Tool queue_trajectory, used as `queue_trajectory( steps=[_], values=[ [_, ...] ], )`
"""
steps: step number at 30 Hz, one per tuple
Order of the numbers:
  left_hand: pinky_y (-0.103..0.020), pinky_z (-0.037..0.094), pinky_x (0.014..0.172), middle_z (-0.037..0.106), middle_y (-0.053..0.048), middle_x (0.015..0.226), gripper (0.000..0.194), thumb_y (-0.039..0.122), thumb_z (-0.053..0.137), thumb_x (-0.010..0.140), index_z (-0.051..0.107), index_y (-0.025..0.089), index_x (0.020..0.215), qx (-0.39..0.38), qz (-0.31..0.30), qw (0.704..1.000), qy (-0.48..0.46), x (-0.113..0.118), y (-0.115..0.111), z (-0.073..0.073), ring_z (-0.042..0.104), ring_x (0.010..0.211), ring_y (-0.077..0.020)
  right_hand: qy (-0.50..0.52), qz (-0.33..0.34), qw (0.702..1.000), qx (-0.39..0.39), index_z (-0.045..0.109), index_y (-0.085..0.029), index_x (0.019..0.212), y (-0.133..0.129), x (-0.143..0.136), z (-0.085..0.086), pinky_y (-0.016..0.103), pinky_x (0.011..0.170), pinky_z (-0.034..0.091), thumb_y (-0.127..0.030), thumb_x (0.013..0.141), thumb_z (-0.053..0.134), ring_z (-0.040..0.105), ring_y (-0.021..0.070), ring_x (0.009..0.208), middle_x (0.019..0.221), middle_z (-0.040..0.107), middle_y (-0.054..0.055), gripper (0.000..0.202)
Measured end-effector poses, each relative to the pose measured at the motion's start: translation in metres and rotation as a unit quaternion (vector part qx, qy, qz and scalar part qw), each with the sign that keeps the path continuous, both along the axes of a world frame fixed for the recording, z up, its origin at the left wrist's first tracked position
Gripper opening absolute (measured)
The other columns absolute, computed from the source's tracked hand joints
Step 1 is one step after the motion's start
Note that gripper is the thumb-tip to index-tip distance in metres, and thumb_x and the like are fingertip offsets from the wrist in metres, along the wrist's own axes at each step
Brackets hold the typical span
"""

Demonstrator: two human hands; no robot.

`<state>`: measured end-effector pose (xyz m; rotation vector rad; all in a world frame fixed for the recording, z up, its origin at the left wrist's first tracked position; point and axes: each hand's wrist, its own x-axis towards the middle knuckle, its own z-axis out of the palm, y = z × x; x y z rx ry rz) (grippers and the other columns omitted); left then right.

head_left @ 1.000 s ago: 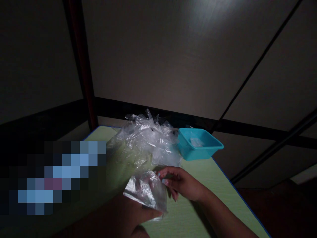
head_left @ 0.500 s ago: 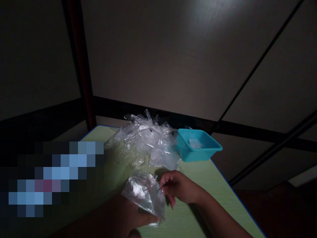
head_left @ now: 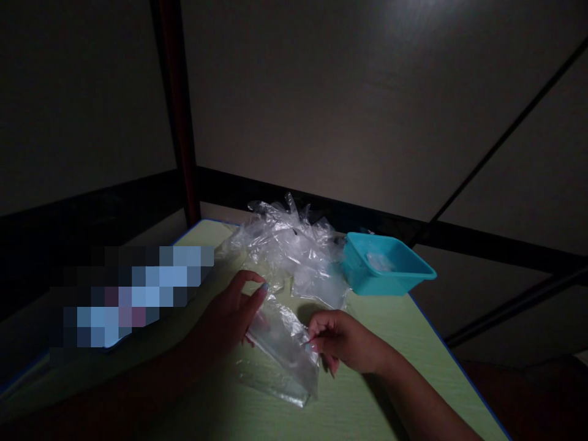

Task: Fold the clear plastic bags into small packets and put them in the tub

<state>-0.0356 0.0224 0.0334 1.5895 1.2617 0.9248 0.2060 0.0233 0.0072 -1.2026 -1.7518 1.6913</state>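
A clear plastic bag (head_left: 287, 349) lies flattened and creased over the near part of the table, between my two hands. My right hand (head_left: 342, 343) is closed in a pinch on its right edge. At the bag's upper left corner is my left hand (head_left: 239, 306), with thumb and index fingertip brought together; its other fingers are partly hidden beneath. Just beyond, a loose heap of clear plastic bags (head_left: 294, 239) is piled up. To the heap's right stands a turquoise plastic basin (head_left: 381, 285) with some clear plastic (head_left: 379, 262) inside.
The pale green table (head_left: 432, 367) has a blue edge and narrows toward a dark wall (head_left: 321, 110). A pixelated blue patch (head_left: 147, 297) covers something on the left side. A dark red post (head_left: 181, 122) rises behind the far left corner.
My left hand has moved up from the bag's lower edge to its upper left corner. The bag now lies more spread out. My right hand keeps its pinch; the view has shifted slightly.
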Motion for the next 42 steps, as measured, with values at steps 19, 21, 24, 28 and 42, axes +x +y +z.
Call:
queue_trajectory(
  steps=[19, 21, 24, 28, 42],
  values=[
    [-0.023, 0.034, 0.046, 0.046, 0.009, 0.053, 0.049, 0.026, 0.06, 0.069, 0.049, 0.021, 0.117, -0.026, -0.118, 0.974, 0.189, -0.007, 0.0, -0.012, 0.054, 0.05, -0.0176, -0.011, -0.001, 1.0, 0.002, 0.058, -0.019, 0.103, -0.005, -0.004, 0.005, 0.013, 0.034, 0.04, -0.018, 0.072, 0.071, 0.048, 0.0028, 0.042, 0.075, 0.054, -0.006, 0.034],
    [-0.023, 0.032, 0.047, 0.047, 0.009, 0.054, 0.056, 0.028, 0.063, 0.067, 0.048, 0.022, 0.121, -0.013, -0.121, 0.967, 0.225, -0.007, -0.001, -0.01, 0.055, 0.054, -0.0186, -0.015, -0.003, 1.0, 0.008, 0.057, -0.019, 0.104, -0.007, -0.005, 0.007, 0.013, 0.035, 0.039, -0.018, 0.072, 0.072, 0.047, 0.0029, 0.043, 0.073, 0.052, -0.006, 0.035],
    [-0.025, 0.033, 0.05, 0.052, 0.006, 0.061, 0.068, 0.032, 0.068, 0.065, 0.046, 0.024, 0.129, 0.01, -0.129, 0.952, 0.279, -0.008, -0.001, -0.01, 0.057, 0.06, -0.0208, -0.007, 0.004, 1.0, 0.017, 0.056, -0.018, 0.105, -0.009, -0.006, 0.01, 0.013, 0.036, 0.037, -0.018, 0.07, 0.074, 0.046, 0.0028, 0.043, 0.071, 0.049, -0.007, 0.04],
    [-0.027, 0.041, 0.056, 0.059, 0.0, 0.075, 0.061, 0.034, 0.065, 0.073, 0.045, 0.02, 0.13, 0.092, -0.104, 0.943, 0.302, -0.01, 0.001, -0.011, 0.059, 0.068, -0.0219, -0.006, 0.014, 0.999, 0.032, 0.055, -0.018, 0.107, -0.011, -0.007, 0.012, 0.014, 0.037, 0.038, -0.013, 0.072, 0.068, 0.046, 0.0036, 0.045, 0.071, 0.05, -0.007, 0.038],
    [-0.038, -0.007, 0.116, 0.055, -0.005, 0.134, 0.041, 0.052, 0.056, 0.089, 0.062, 0.015, 0.106, 0.5, -0.371, 0.733, 0.273, 0.005, -0.026, -0.007, 0.036, 0.132, -0.0205, 0.01, 0.012, 0.999, 0.052, 0.052, -0.022, 0.116, -0.011, -0.005, 0.007, 0.015, 0.038, 0.042, -0.005, 0.075, 0.058, 0.048, 0.0043, 0.05, 0.079, 0.046, -0.006, 0.044]
  ],
)
